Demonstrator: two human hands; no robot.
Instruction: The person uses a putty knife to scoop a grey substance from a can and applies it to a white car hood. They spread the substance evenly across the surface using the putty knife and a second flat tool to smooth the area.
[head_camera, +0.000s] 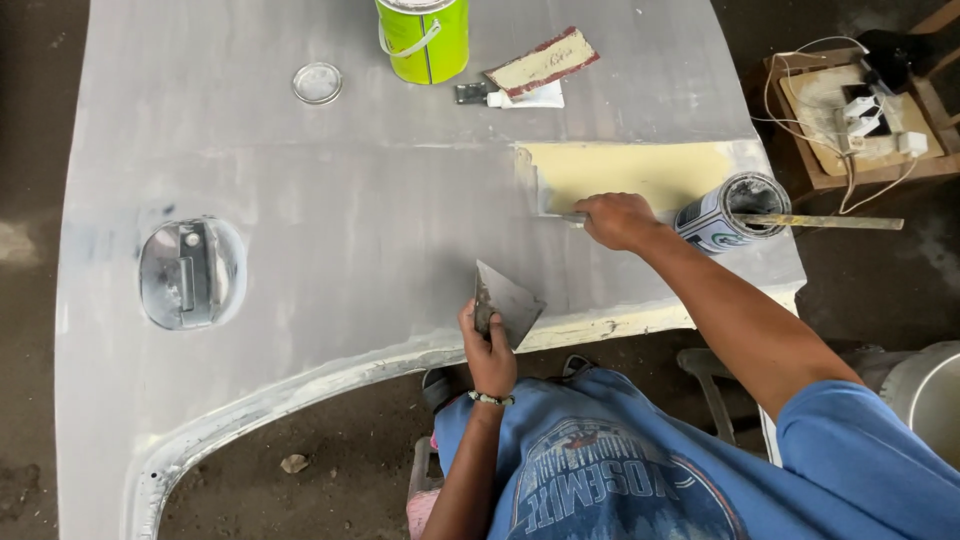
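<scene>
A: Firstly, state hand positions, left to right.

B: Left hand (490, 350), at 6 o'clock on the grey panel (330, 200), is clenched round the base of a flat metal scraper (506, 300), blade up. Right hand (617, 220), toward 3 o'clock, is closed over a second spreader (560, 214) pressed to the panel at the edge of the yellow filler patch (640, 172).

A: Handling?

B: Both blades look thin, light and stiff, probably slightly springy; grip at the base, away from the edges. The filler appears soft and smearable.

A: Count.

B: 2 spreading blades in hand, 1 green can (423, 38) and 1 round lid (317, 82) at 12 o'clock, 1 open tin (735, 208) with 1 stir stick (820, 221) at 3 o'clock.
</scene>
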